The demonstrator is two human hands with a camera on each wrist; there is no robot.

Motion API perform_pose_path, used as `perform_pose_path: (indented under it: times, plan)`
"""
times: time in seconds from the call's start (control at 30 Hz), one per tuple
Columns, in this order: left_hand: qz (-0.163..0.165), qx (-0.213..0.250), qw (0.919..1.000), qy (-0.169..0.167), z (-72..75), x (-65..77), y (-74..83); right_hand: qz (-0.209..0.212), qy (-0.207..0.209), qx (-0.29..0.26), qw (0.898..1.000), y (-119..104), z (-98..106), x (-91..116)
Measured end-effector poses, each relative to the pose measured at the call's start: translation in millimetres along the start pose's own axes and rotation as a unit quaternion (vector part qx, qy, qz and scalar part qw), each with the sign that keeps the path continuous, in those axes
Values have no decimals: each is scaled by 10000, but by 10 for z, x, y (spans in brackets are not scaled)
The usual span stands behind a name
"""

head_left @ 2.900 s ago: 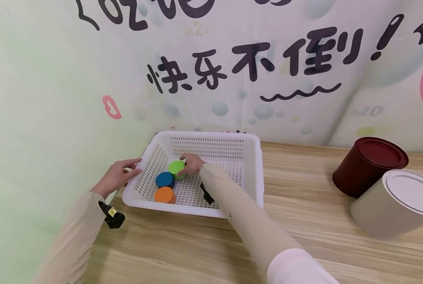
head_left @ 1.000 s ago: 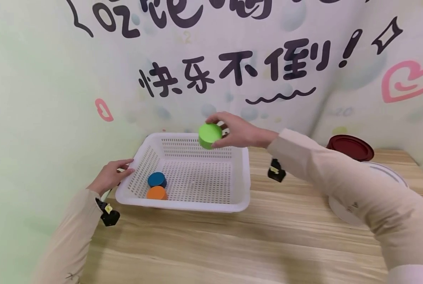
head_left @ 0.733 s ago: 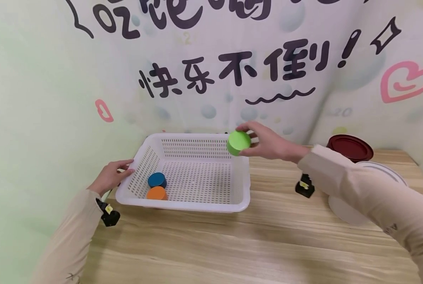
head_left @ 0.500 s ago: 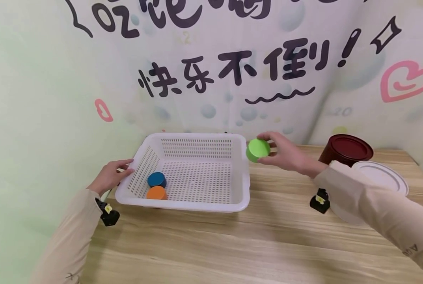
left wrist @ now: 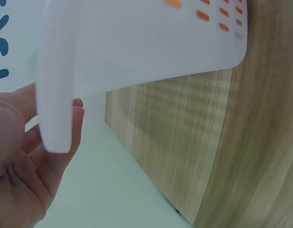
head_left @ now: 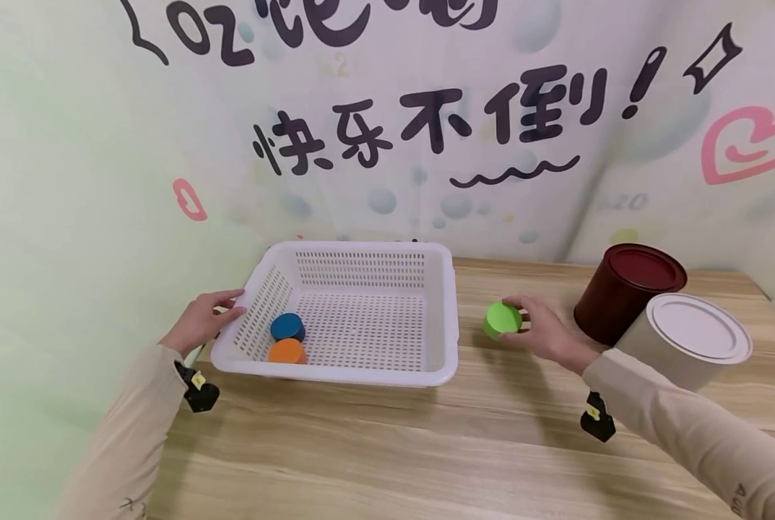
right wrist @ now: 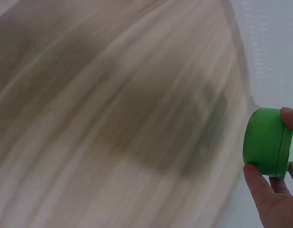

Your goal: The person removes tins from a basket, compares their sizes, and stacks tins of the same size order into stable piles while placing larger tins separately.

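My right hand (head_left: 544, 332) pinches a small green round tin (head_left: 501, 320) by its sides, close over the table to the right of the basket. In the right wrist view, a lid seam runs around the green tin (right wrist: 266, 142), with thumb and fingers on opposite sides. At the basket's left end, my left hand (head_left: 200, 322) grips the rim of the white plastic basket (head_left: 341, 373); the left wrist view shows thumb and fingers around that rim (left wrist: 56, 95). Inside the basket, a blue round tin (head_left: 287, 328) and an orange one (head_left: 287, 351) lie together in the near-left corner.
A dark red can (head_left: 621, 296) with a lid stands at the right on the wooden table (head_left: 387, 448). Beside it, nearer me, is a larger off-white lidded can (head_left: 695, 328). A printed cloth wall (head_left: 374, 202) rises behind the table.
My right hand has lifted the green tin out of the basket, carried it right over the rim and lowered it toward the table. The left hand stays at the rim.
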State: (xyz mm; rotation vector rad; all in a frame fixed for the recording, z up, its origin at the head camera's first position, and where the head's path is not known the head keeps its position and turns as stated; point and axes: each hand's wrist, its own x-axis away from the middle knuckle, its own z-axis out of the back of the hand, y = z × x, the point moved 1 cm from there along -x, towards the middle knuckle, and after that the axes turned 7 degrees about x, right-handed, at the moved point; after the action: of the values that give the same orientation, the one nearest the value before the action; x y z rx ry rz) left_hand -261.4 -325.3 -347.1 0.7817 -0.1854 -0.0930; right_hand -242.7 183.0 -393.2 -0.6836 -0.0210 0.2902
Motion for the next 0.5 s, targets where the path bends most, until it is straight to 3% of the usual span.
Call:
perform_pose_path:
  times: [0.27, 0.5]
  plan:
    - [-4, -27, 10000, 3, 9, 3, 19, 19, -41, 318, 9995, 225, -165, 80]
    - [43, -24, 10000, 8, -3, -6, 9, -80, -60, 96, 9999, 281, -205, 123]
